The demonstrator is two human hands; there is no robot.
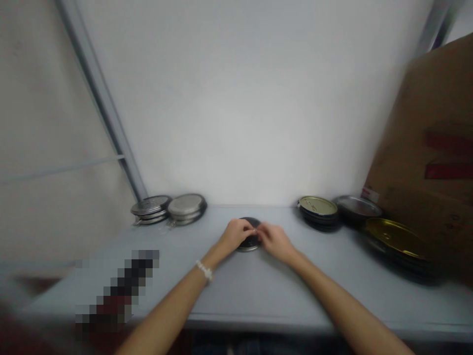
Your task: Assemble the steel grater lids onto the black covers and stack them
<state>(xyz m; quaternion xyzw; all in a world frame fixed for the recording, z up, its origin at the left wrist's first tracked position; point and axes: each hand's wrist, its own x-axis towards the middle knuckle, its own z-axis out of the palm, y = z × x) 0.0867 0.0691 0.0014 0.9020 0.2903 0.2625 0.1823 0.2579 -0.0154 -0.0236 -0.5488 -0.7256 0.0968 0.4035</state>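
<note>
A dark, round, flat disc with a pale metallic rim [248, 248] lies on the grey table [251, 291], straight ahead of me. Over its left part is my left hand [235, 234], closed in a pinch, a white bracelet [204, 271] on its wrist. My right hand [275, 240] is also closed, at the right side of the disc, its fingertips meeting those of the left. Whatever sits between the fingertips is too small and blurred to make out. Both hands hide parts of the disc.
Back left, two stacks of silver round discs [151, 204] [185, 205] stand by the wall. Right of me are a gold-topped stack [318, 206], a dark round dish [358, 206] and larger gold discs [399, 239]. A cardboard box [432, 113] rises at right. A pixelated patch covers something at left.
</note>
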